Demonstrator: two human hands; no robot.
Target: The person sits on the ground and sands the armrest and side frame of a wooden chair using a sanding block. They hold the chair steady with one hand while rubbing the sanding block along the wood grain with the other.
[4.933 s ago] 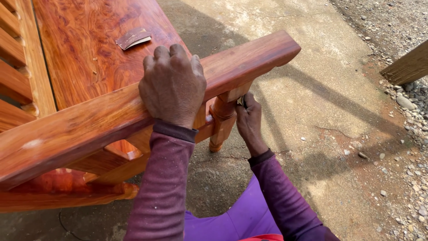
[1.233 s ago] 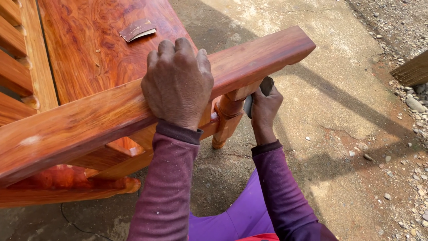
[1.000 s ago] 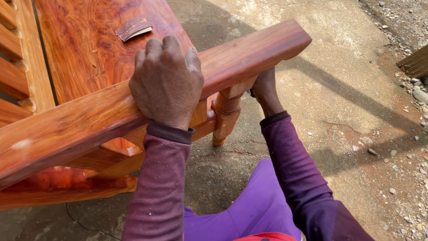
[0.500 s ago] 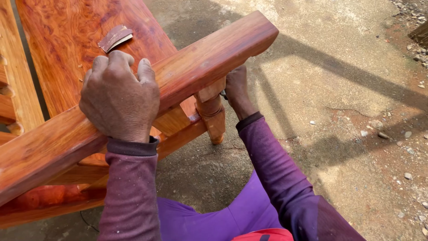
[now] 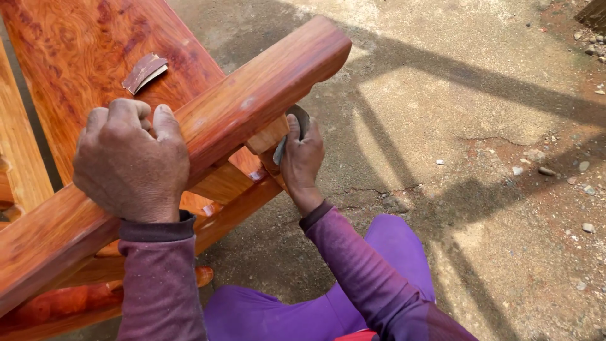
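Gripping the long reddish wooden armrest (image 5: 208, 136), the left hand (image 5: 129, 167) sits at about 9 o'clock in the view, its fingers (image 5: 126, 113) curled shut over the top edge of the beam. That armrest runs on a slant from 8 o'clock up to 1 o'clock. Under its far end, near the centre, the right hand (image 5: 302, 161) is closed around a small grey piece of sandpaper (image 5: 291, 129), pressing it against the short wooden post (image 5: 268, 142) that carries the armrest; how much of the sheet touches the wood is hard to tell, as the thumb covers part of it. Another scrap of sandpaper (image 5: 145, 71) lies loose on the polished burl seat (image 5: 82, 57) at 11 o'clock, well apart from both hands. A lower rail (image 5: 237, 208) crosses beneath the post towards 7 o'clock. Both arms wear purple sleeves (image 5: 161, 278), and purple trousers (image 5: 391, 252) show at 6 o'clock. Cracked concrete ground (image 5: 454, 113) with scattered pebbles fills the 3 o'clock side
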